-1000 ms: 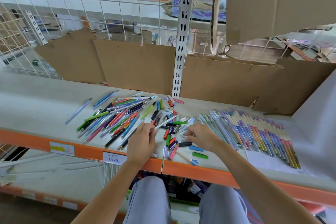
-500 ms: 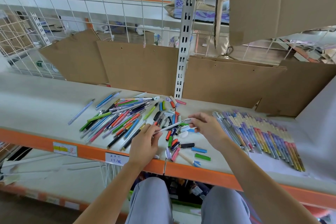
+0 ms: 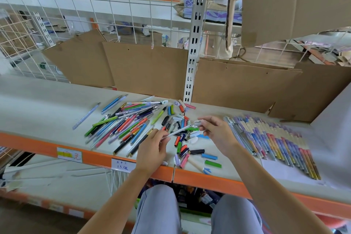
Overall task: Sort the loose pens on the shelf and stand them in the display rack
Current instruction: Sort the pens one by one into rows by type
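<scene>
In the head view, just below the centre of the frame, the left hand (image 3: 152, 150) pinches the lower end of a white pen (image 3: 179, 130), which slants up to the right; the right hand (image 3: 216, 133) pinches a small pale cap (image 3: 197, 122) just beside the pen's upper tip, the two nearly touching; whether the cap is already seated I cannot tell. Left of centre lies the heap of loose pens (image 3: 125, 125), crossed over one another on the shelf (image 3: 38, 108); between the hands and below them sit scattered caps (image 3: 209, 156) in orange, green, blue and black; at the right of the frame a sorted row of pens (image 3: 275, 142) lies side by side, fanned toward the lower right. No display rack can be made out anywhere in the frame.

The step in hand looks like capping a single pen before sorting it; the next move probably calls for lining the cap's mouth up with the tip and pushing it home, then laying the pen with its like; most of the heap seems unsorted.
</scene>
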